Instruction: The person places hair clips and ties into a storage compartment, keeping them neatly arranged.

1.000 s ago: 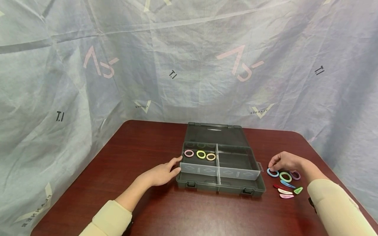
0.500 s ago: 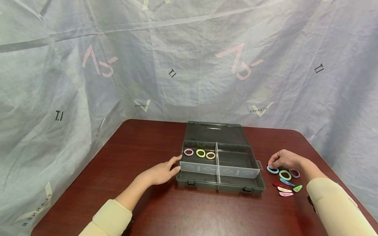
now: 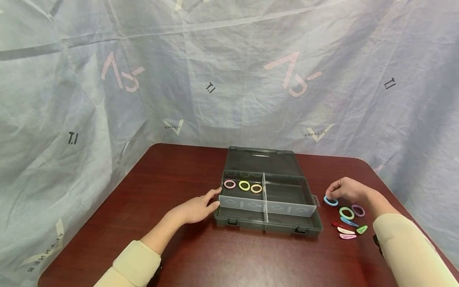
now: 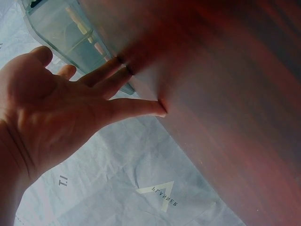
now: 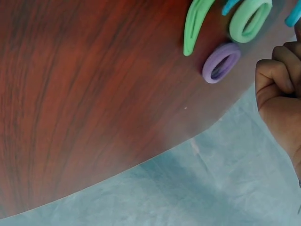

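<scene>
1. Hands: pinching blue ring (image 3: 331, 205) by its rim with right hand (image 3: 349, 190), just beside right end of box (image 3: 283, 230); cannot tell if lifted clear of table (image 3: 172, 167); gripping nothing with left hand (image 3: 193, 210), fingers extended to box's left wall, contact hard to confirm.
2. Risk, right (judged): could lose blue ring through a fingertip hold on so narrow a rim; could snag it on side tab (image 3: 316, 201) if swept low leftward; could disturb green clip (image 3: 362, 229) by dropping the forearm.
3. Risk, left (judged): could skid box sideways by pressing too hard on one wall.
4. Rings: six counted; three in back-left compartment, namely pink ring (image 3: 229, 188), yellow ring (image 3: 245, 190), orange ring (image 3: 256, 193); three outside, namely blue in fingers, green ring (image 5: 238, 26) and purple ring (image 5: 210, 66) on table.
5. Clips: five counted, right of box; green, plus blue clip (image 3: 349, 222), red clip (image 3: 338, 225), white clip (image 3: 346, 230), pink clip (image 3: 348, 236).
6. Box: one; one lid (image 3: 261, 161), folded back; four compartments; two front latches (image 3: 232, 222).
</scene>
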Available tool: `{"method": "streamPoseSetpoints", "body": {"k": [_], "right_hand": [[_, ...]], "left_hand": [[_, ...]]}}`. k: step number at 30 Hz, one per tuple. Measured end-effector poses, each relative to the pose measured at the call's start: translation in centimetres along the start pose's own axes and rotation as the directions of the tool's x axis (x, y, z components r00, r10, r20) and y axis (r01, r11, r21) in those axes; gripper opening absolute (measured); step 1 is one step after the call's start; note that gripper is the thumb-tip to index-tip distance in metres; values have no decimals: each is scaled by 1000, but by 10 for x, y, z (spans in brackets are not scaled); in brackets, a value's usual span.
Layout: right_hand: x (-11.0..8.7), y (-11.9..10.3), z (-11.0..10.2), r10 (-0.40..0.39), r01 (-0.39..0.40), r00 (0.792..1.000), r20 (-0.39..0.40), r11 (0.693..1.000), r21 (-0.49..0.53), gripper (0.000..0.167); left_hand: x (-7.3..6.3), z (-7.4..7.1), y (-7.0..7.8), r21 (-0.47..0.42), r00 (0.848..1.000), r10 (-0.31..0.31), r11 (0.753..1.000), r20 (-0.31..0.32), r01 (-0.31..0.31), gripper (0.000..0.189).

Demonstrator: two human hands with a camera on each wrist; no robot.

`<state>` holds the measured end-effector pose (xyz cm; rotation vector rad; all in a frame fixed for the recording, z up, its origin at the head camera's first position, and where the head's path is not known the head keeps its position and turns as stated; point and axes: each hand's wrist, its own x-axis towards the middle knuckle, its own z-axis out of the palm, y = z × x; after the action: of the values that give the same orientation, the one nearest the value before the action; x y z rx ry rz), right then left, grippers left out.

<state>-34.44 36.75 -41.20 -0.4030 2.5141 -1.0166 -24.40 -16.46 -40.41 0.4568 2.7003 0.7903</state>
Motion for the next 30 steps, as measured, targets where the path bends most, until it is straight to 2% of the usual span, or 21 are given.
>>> {"method": "streamPoseSetpoints", "body": {"k": [5,16,24,30], "right_hand": [[1,-4,-7,-23,22,999,-24,998,-67,11],[6,-21,-18,-55,50,998,-38,990,-133,15],[11,-33,-22,-69,57,995,-70,985,-161,15],[18,-44,-24,-49,41,996,-75,993,-110,15]], "left_hand": [[-1,-1,-1,7,1000,17,1000,2,-17,60],[-2,-1,-1,11,1000,13,1000,-4,-13,59],[-2,0,-1,10,1000,12,1000,3,-12,60],[0,0,-1,17,1000,6,1000,-1,-6,59]]}}
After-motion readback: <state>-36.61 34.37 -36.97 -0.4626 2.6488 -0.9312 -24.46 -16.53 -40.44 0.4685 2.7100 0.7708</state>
